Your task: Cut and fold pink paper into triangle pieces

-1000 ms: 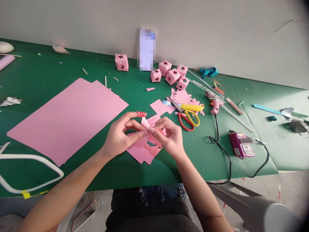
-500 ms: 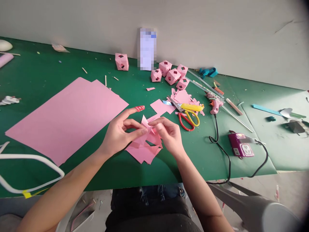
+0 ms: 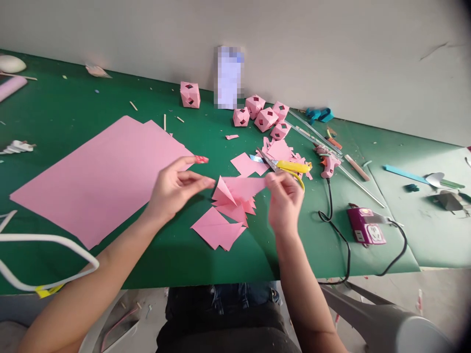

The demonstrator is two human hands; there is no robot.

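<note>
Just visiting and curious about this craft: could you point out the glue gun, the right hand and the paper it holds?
Glue gun [image 3: 327,170]: head view, on its pink handle.
Right hand [image 3: 286,202]: head view, on its middle.
Paper [image 3: 247,187]: head view, on its middle.

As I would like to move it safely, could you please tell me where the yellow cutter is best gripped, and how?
Probably pinch the yellow cutter's handle near its right end, coming from the right: the exposed blade points left and the cutter crosses the scissors, so that end seems safest.
</note>
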